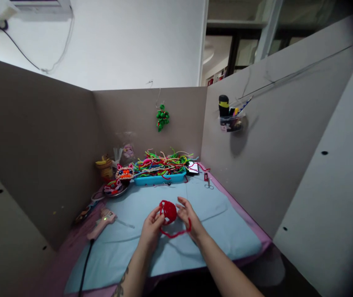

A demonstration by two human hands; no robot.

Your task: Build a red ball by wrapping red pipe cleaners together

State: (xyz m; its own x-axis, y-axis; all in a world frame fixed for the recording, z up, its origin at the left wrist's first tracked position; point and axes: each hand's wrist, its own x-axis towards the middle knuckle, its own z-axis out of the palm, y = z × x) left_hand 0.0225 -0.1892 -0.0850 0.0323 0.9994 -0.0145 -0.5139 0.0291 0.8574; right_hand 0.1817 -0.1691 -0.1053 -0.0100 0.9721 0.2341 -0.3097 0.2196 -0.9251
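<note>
A red coiled piece of fuzzy chenille stem [169, 211], rounded with a gap at its left and lower side, is held above the blue cloth. My left hand [152, 226] is closed on its left edge, pinching it between thumb and fingers. At its right side is my right hand [191, 218], fingers apart and slightly curled; whether they touch the coil I cannot tell. A loose red tail [175, 235] curves below the coil and rises in front of my right palm.
A pink glue gun [104, 222] with a lit green light lies left on the blue cloth [222, 239]. Behind are a blue tray [159, 178] heaped with colourful stems, a metal dish [116, 193] and scissors [209, 185]. Grey partitions [151, 136] enclose the table.
</note>
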